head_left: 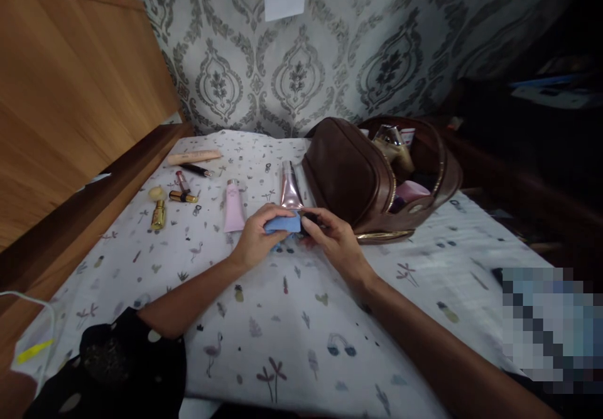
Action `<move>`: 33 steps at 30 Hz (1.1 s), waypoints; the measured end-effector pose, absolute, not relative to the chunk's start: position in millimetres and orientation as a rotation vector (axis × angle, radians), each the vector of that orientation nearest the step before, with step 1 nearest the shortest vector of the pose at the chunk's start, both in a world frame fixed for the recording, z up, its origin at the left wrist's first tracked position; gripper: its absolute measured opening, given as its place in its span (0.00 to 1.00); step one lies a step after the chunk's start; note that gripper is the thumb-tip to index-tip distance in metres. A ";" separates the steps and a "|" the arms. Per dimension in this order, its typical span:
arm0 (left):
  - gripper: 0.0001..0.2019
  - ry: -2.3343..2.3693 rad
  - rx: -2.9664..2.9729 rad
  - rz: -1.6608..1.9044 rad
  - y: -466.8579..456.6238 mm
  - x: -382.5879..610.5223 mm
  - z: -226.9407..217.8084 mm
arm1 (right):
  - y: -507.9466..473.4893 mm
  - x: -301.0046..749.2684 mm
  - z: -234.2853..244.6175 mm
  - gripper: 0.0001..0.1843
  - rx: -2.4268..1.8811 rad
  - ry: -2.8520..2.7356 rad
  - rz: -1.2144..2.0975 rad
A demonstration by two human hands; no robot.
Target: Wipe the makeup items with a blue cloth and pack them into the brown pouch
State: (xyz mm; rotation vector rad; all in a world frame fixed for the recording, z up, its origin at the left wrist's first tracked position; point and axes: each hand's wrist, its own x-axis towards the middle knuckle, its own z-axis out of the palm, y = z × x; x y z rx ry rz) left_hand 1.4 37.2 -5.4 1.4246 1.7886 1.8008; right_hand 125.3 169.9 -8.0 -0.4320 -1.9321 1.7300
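Observation:
In the middle of the head view my left hand (258, 238) is closed around a small blue item (284, 223), whose kind I cannot make out. My right hand (335, 241) pinches a small black piece (308, 220) at the right end of the blue item. Whether the two are joined I cannot tell, as fingers cover part of both. Just beyond my hands lies a shiny rose-coloured tube (290, 188). A pink squeeze tube (233, 208) lies to the left of my left hand. The open brown cosmetic bag (346, 174) stands beyond my right hand.
Bottles and a pink item (412, 190) show inside the bag. On the patterned sheet (282, 325) at left lie a beige tube (194, 156), a black pen-like stick (198, 169), a gold lipstick (183, 197) and a gold bottle (159, 215). Wooden furniture (80, 61) borders the left; a patterned wall rises behind.

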 end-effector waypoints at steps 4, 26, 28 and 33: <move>0.13 1.879 1.719 1.788 37.1 2.6 -11.1 | 168.1 124.7 -8.8 0.27 -0.463 -1.821 1.836; 0.07 1.778 1.039 1.864 34.2 2.7 3.5 | 169.0 128.6 -5.0 0.22 -0.324 -2.005 1.809; 0.08 1.618 0.820 1.895 37.0 -1.0 1.2 | 167.9 129.0 -3.7 0.22 -0.277 -2.014 1.869; 0.15 1.339 0.533 1.909 43.7 -2.0 -1.2 | 165.5 128.8 -1.9 0.21 -0.237 -1.950 1.769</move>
